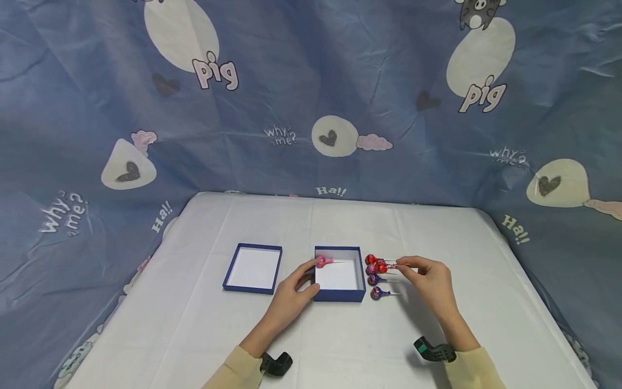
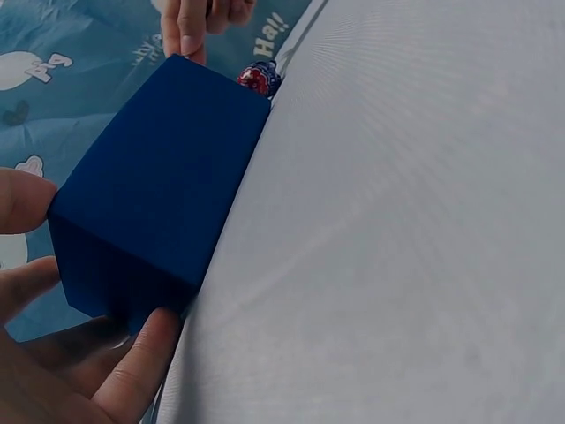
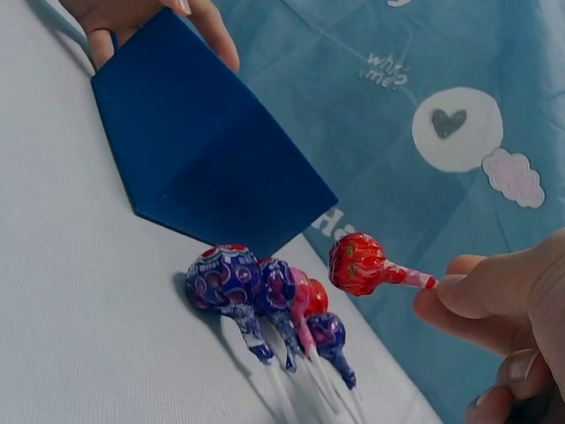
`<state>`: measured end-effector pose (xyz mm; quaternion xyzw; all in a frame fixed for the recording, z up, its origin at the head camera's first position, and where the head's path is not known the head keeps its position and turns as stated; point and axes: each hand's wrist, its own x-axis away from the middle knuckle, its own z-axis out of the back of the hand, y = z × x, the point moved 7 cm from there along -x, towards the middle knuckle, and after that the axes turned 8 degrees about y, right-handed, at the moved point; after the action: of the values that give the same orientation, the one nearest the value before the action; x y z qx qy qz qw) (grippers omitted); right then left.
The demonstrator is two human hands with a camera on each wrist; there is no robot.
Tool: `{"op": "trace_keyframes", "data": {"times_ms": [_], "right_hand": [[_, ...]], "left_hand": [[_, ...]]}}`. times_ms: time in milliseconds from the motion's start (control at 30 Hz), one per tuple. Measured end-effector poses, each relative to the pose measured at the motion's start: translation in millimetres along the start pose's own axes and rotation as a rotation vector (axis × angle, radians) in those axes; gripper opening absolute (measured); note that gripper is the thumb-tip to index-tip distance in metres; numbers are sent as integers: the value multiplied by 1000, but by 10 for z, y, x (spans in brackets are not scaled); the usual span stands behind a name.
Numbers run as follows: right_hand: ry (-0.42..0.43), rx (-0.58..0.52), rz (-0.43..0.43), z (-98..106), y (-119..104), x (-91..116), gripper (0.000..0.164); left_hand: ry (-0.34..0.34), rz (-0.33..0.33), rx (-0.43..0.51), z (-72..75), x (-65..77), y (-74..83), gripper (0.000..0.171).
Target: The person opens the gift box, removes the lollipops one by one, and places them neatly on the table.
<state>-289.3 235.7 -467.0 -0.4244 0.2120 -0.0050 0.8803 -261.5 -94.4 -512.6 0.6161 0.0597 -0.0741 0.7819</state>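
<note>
My right hand (image 1: 430,281) pinches a red-wrapped lollipop (image 3: 357,265) by its stick end, raised over the other lollipops beside the box. My left hand (image 1: 291,294) holds the left side of an uncovered blue box (image 1: 340,295) with a white inside, thumb near the front corner and fingers along the side wall. Inside the box, near its left wall, a pink lollipop (image 1: 322,262) lies with its stick to the right. To the right of the box are several lollipops with purple (image 3: 225,281), pink (image 3: 303,305) and red (image 1: 371,259) wrappers, sticks pointing right.
The blue-rimmed box lid (image 1: 252,268) lies with its white inside up, left of the box. A white cloth (image 1: 340,346) covers the table. Behind it hangs a blue printed curtain (image 1: 272,97). Each wrist wears a black band (image 1: 434,350).
</note>
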Motion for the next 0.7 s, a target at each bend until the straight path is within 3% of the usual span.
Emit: {"op": "trace_keyframes", "data": {"times_ms": [700], "right_hand": [[-64,22,-65,-122,260,27,11]], "left_hand": [[-29,8,-97,13,13,-17,57]]}}
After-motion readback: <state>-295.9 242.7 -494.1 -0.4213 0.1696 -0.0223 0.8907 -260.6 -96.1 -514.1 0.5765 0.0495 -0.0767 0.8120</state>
